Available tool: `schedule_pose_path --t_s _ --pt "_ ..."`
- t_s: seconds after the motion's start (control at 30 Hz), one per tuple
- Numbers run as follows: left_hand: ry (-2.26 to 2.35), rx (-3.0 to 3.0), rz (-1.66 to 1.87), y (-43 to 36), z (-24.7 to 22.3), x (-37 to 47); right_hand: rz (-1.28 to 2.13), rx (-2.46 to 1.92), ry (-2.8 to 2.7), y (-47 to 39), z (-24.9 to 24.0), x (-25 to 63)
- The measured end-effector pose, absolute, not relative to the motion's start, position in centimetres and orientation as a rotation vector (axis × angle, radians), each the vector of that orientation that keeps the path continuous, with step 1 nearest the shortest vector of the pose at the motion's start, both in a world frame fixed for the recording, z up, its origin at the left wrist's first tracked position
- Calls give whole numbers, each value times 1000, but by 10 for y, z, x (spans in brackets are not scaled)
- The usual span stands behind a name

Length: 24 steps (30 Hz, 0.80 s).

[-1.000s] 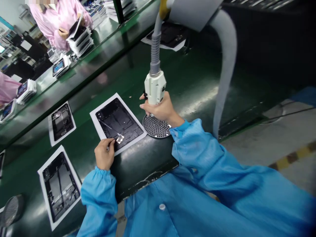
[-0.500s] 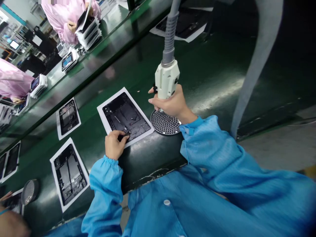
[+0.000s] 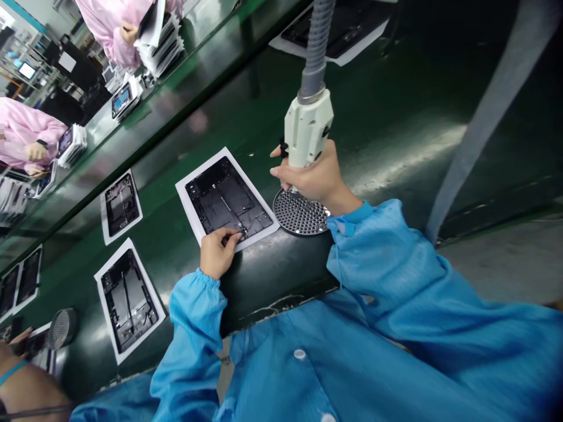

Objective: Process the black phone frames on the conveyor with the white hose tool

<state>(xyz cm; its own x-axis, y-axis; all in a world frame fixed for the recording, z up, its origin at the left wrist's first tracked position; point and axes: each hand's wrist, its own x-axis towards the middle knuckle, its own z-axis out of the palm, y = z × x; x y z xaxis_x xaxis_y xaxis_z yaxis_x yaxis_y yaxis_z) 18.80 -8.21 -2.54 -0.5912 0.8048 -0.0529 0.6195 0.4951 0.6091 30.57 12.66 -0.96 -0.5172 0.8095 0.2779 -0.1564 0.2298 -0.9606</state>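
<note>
A white power tool [image 3: 307, 133] was held upright in the right hand [image 3: 314, 179], the grip closed around its lower body, above a round perforated dish [image 3: 299, 214] that lay on the dark green desk [image 3: 387, 146]. A grey ribbed hose [image 3: 317, 53] ran up from the top of the tool and out of view. The tool's tip was hidden behind the hand, so whether it touched the dish could not be told.

The left hand [image 3: 219, 253] was rested at the near edge of a black tablet frame [image 3: 229, 201], its fingertips [image 3: 237, 235] pinched together on a small part at the frame's near corner; what that part was could not be made out. The frame was laid face up on a white sheet [image 3: 188, 196], just beside the dish and to its left. Both arms were covered by blue sleeves [image 3: 193, 328].

Two more black frames on white sheets [image 3: 127, 299] [image 3: 120, 204] were set out farther left along the desk, well apart from the one in hand. A second round dish [image 3: 61, 328] was seen near the lower left corner, close to another person's hand [image 3: 17, 343].

Across the line, people in pink coats [image 3: 24, 132] were seen beside stacks of trays [image 3: 160, 41], one holding a sheet at the top edge of the view.
</note>
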Motion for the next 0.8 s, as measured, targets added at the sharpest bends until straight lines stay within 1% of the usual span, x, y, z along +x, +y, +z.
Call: schedule_pose_path --t_s 0.13,0.3,0.5,0.6,0.7,0.8 --pt "2519 1308 662 -74 -22 187 1420 -621 -1638 125 -7 306" --pt "2496 1322 540 -69 -22 184 1422 -615 -1616 124 -9 305" --pt "2380 1676 575 -90 -28 188 1358 -581 -1576 123 -9 307" --pt "2419 1803 495 -98 -32 191 1353 -530 -1499 112 1 307" --pt "2470 1821 429 -95 -36 190 1448 -445 -1473 92 11 298" --pt "2484 1798 413 -88 -40 188 1585 -435 -1566 71 13 282"
